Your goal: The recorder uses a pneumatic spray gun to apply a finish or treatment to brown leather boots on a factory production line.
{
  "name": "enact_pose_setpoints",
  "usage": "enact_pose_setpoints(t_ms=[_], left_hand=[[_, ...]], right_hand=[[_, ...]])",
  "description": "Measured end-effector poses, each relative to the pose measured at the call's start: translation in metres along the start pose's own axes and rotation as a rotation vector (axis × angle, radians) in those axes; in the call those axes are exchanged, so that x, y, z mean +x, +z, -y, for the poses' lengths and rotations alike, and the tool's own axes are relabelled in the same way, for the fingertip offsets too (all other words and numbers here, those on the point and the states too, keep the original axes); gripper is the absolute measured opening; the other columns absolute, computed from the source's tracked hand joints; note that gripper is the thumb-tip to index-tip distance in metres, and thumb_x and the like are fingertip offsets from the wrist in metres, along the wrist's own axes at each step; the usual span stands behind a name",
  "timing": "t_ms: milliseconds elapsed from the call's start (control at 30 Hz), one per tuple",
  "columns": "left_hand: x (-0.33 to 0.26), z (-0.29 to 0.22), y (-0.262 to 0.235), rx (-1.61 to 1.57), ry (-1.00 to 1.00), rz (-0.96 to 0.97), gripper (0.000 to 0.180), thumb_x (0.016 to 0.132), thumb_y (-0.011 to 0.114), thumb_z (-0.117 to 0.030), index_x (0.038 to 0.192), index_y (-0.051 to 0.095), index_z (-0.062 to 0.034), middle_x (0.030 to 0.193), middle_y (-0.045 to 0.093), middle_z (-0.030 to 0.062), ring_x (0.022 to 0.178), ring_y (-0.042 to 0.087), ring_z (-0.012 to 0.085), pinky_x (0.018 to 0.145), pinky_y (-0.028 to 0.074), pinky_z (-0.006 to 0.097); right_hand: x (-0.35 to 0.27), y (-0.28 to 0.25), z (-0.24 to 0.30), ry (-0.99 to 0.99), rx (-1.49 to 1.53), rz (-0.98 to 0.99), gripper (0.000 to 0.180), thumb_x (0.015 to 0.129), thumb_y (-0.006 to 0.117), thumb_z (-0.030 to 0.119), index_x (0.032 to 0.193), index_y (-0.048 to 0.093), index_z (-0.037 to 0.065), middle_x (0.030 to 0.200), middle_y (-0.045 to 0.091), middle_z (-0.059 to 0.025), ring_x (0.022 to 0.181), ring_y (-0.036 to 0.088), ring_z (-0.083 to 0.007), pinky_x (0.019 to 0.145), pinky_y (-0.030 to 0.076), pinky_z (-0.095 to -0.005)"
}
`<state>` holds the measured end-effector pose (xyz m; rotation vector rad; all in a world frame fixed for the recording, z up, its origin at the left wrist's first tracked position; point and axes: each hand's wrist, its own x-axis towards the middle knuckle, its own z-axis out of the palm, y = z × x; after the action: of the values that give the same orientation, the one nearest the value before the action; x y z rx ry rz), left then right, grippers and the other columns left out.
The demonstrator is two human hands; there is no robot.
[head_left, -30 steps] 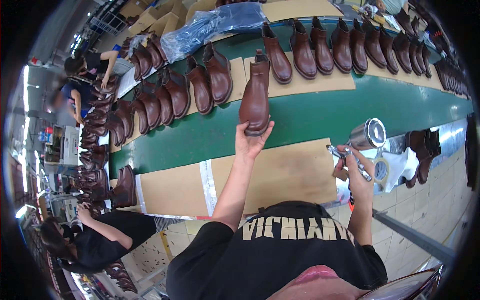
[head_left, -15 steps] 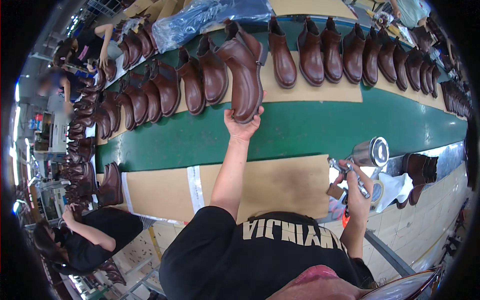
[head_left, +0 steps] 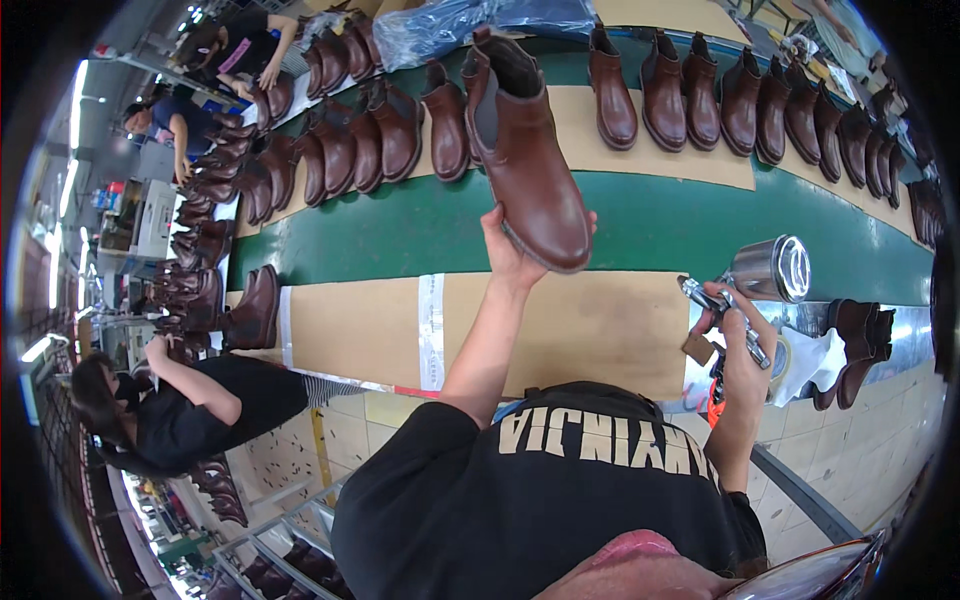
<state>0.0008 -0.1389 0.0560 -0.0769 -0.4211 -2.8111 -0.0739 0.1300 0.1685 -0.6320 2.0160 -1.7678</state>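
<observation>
My left hand (head_left: 520, 255) is closed around the toe end of a brown leather ankle boot (head_left: 535, 170), from below. The boot is raised above the green table, its shaft pointing away from me and its glossy upper turned upward. In my right hand (head_left: 742, 350) is a metal spray gun (head_left: 728, 318) with a shiny silver cup (head_left: 770, 268) on it. The fingers wrap round the gun's body, and its front end points left toward the cardboard. The gap between boot and gun is wide.
A cardboard sheet (head_left: 580, 330) lies on the near side of the green table (head_left: 660, 225). Brown boots (head_left: 663, 92) line the far side. At the right are a white cloth (head_left: 812, 362) and a dark pair of boots (head_left: 855, 345). Co-workers (head_left: 205, 410) handle boots at the left.
The boot in my left hand has turned, showing more of its upper, and come nearer. The view has shifted, so the table sits higher and farther right. My right hand still grips the spray gun.
</observation>
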Motion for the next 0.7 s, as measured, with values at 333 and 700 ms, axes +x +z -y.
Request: enact_pose_setpoints(t_ms=[333,700], left_hand=[[-0.011,0.027,-0.019,0.749,0.239,-0.365,0.09,0.058,0.08,0.001,0.132,0.028,-0.0061,0.124,0.046,0.01,0.118,0.046,0.0223,0.098,0.04,0.037],[-0.034,0.095,0.01,0.933,0.386,-0.352,0.079,0.065,0.074,0.007,0.124,0.023,-0.0015,0.118,0.044,0.0131,0.105,0.052,0.0198,0.088,0.047,0.031]], right_hand=[[-0.032,0.004,0.018,-0.085,0.047,0.046,0.028,0.091,0.053,0.015,0.109,0.061,-0.004,0.076,0.06,-0.0054,0.071,0.054,-0.0094,0.062,0.04,-0.0211],[-0.032,0.041,0.037,-0.272,0.013,0.096,0.029,0.084,0.063,0.013,0.11,0.062,0.001,0.082,0.059,-0.0064,0.071,0.051,-0.0128,0.069,0.04,-0.0254]])
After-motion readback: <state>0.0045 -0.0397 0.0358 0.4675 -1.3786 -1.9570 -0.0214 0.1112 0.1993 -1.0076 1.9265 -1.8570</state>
